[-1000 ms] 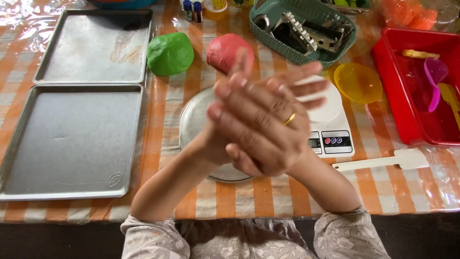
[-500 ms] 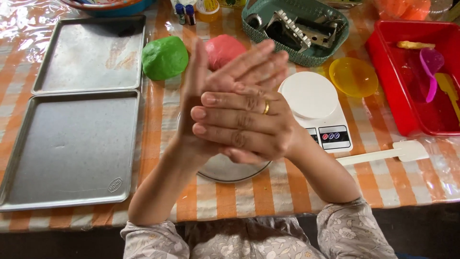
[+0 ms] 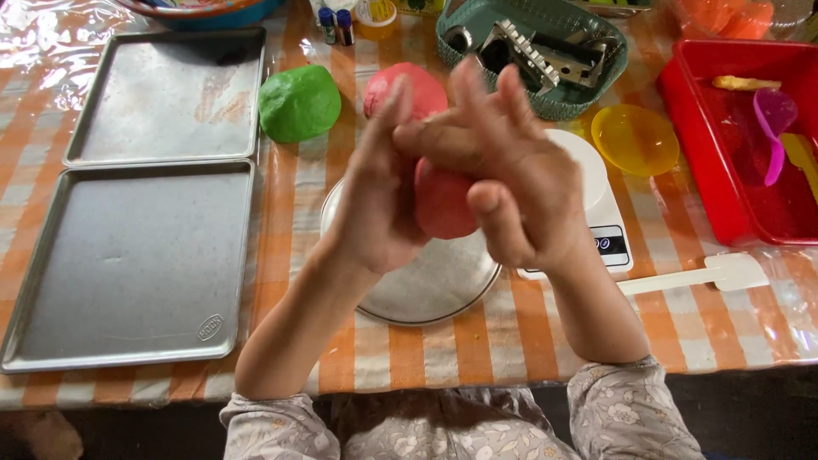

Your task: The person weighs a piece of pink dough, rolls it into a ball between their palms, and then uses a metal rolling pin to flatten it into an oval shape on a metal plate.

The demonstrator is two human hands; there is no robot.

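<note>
At the far edge of the table, which is spread with an orange-and-white checked cloth under clear plastic, two small dark-capped bottles stand beside a round yellow tub; their labels are too small to make out. A stamped oval mark sits in the near right corner of the near baking tray, with a second tray just beyond it along the left edge. The red dough piece is a smooth, matte lump, rounded and without cracks, held up in the air above the round metal plate near the middle of the table — not resting on anything. It lies between the two palms: the left hand presses against its left side with fingers straight, together and pointing away, while the right hand covers its top and right side, fingers spread slightly and curved over it, thumb hanging down in front. Both hands are clamped on the lump. Beyond the hands lie a green dough ball and a pink dough ball, apart from each other; a white kitchen scale sits just right of the plate, a white spatula near the front edge — a red bin at the right edge
</note>
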